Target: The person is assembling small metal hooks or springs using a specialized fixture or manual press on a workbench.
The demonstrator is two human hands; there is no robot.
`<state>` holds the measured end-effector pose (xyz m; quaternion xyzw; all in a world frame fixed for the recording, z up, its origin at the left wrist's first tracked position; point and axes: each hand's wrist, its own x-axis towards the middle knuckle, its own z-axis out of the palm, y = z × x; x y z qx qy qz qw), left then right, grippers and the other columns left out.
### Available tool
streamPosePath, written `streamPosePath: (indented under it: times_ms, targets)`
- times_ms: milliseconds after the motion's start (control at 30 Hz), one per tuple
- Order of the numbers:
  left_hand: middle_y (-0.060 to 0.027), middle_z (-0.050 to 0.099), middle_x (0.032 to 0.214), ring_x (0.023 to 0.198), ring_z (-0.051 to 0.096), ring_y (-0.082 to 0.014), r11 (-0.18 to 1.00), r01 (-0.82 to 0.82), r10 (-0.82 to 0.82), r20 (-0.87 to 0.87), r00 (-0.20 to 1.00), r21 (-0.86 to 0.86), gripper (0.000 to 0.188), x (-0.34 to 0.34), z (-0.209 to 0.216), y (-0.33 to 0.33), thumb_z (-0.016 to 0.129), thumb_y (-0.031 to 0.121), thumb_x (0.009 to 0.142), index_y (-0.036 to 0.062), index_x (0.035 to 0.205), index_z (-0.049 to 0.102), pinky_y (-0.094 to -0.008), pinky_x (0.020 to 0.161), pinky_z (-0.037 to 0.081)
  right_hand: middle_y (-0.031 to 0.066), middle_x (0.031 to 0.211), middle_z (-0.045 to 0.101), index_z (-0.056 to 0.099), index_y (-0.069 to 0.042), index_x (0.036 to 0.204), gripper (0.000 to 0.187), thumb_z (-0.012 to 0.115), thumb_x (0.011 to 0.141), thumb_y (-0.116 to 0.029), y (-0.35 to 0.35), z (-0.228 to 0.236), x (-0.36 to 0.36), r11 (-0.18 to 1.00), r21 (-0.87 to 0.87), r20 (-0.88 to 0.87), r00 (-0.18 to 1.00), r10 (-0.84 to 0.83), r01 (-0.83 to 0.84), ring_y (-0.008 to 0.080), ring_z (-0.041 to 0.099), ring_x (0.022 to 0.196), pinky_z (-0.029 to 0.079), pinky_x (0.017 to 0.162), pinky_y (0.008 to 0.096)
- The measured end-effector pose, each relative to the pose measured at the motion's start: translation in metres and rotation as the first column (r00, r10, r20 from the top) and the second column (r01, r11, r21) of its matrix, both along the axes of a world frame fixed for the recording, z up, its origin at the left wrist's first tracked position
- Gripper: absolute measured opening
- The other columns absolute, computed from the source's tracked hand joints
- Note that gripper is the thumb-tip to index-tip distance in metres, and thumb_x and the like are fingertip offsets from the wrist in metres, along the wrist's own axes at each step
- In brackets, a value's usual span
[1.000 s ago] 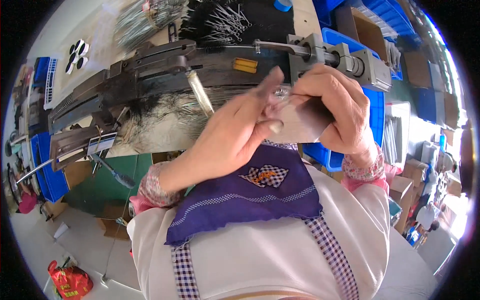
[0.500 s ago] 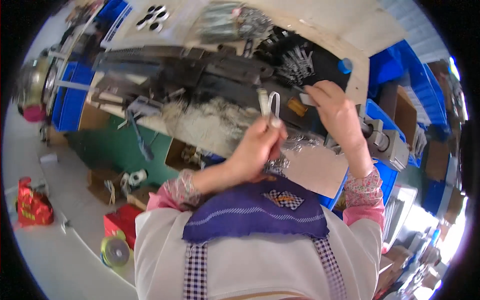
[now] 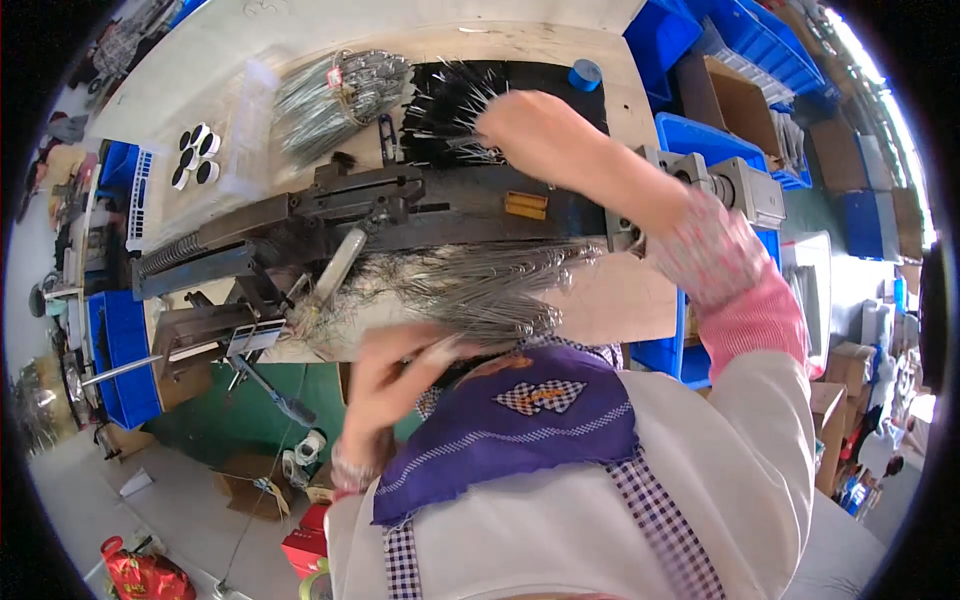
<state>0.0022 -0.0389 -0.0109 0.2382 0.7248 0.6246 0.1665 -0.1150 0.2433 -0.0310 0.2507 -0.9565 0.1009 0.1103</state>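
In the head view, the right hand [image 3: 528,125] reaches over the loose looped wires [image 3: 455,110] on the black mat [image 3: 545,80], fingertips down at the right side of the pile; whether it is grasping a wire or is released cannot be told, as the fingers hide the contact. The left hand [image 3: 395,375] is blurred at the near edge of the surface [image 3: 635,300], fingers half bent and thumb toward the near heap of wires [image 3: 480,290]; I cannot tell whether it holds any. For handling these wires well, it seems best to pinch a single wire by its shank, part it from its neighbours and lift slowly, since the loops look likely to snag one another. The left hand would do well to steady the near heap, keeping its ends together and clear of the purple apron [image 3: 560,440]. Lifting well above the dark metal fixture [image 3: 330,215] should avoid catching a loop on it. As for counts, the wires lie in three groups, the third being a tied bundle [image 3: 345,100] at the back; single wires are too tangled to count. There are six black-and-white discs [image 3: 207,172], one small yellow box [image 3: 525,205], one blue tape roll [image 3: 585,75] and one pale handle [image 3: 342,265].
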Motion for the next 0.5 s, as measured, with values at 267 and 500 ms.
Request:
streamPosePath:
  times_ms: [267,500]
  targets:
    - [-0.0192,0.064,0.073,0.068,0.064,-0.0354,0.967,0.144,-0.191,-0.222,0.956,-0.21,0.022,-0.092,-0.057,0.127,0.058,0.02,0.088,0.0012,0.084,0.069,-0.0409,0.062,0.049,0.0131,0.082,0.059,0.061,-0.002,0.087,0.024,0.069,0.076,-0.022,0.034,0.042,0.053,0.96,-0.281,0.242,0.968,0.06,0.011,0.0325,0.06,0.089,0.05,0.074,0.0406]
    - [-0.0054,0.063,0.069,0.073,0.064,-0.0229,0.781,-0.334,-0.341,-0.808,0.48,-0.527,0.003,-0.097,-0.006,0.091,0.065,0.008,0.071,0.0073,0.069,0.067,-0.0362,0.062,0.053,0.0113,0.082,0.06,0.064,-0.003,0.087,0.019,0.069,0.076,-0.018,0.013,0.011,0.041,0.938,-0.27,-0.017,0.975,0.222,-0.218,0.0315,0.062,0.082,0.051,0.072,0.0386]
